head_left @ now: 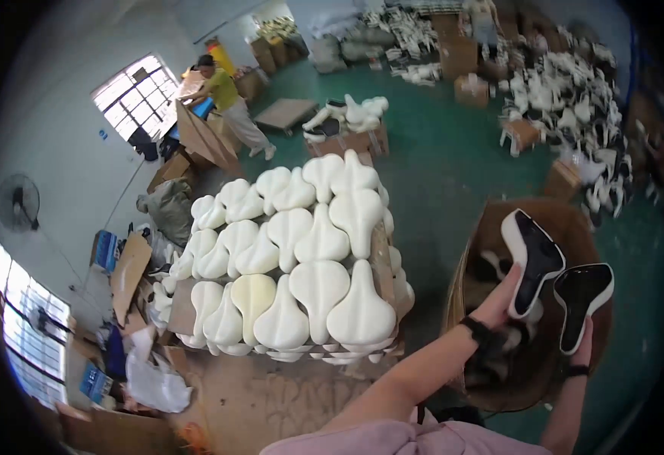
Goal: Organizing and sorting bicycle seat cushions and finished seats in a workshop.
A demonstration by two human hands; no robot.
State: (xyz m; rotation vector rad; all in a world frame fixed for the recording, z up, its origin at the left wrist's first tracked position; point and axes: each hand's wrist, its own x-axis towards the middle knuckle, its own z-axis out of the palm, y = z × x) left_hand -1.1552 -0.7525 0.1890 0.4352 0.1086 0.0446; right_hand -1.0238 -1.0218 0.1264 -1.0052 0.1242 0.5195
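Note:
My left hand (505, 294) grips a bicycle saddle (538, 258) with a white foam rim and a black underside turned up toward me. A second bicycle saddle (581, 292), also black underside up, is in my right hand (584, 345), held by its narrow end. Both saddles are above a large open cardboard box (461, 303), side by side with their wide parts close together. More saddles lie inside the box, partly hidden by my arms and the two I hold.
White saddle foams (320, 235) lie in rows on a layered stack left of the box. Behind it stands a carton (358, 142) with more saddles on top. A large saddle heap (567, 98) spreads at far right. A person in a yellow-green top (222, 95) handles cardboard at far left.

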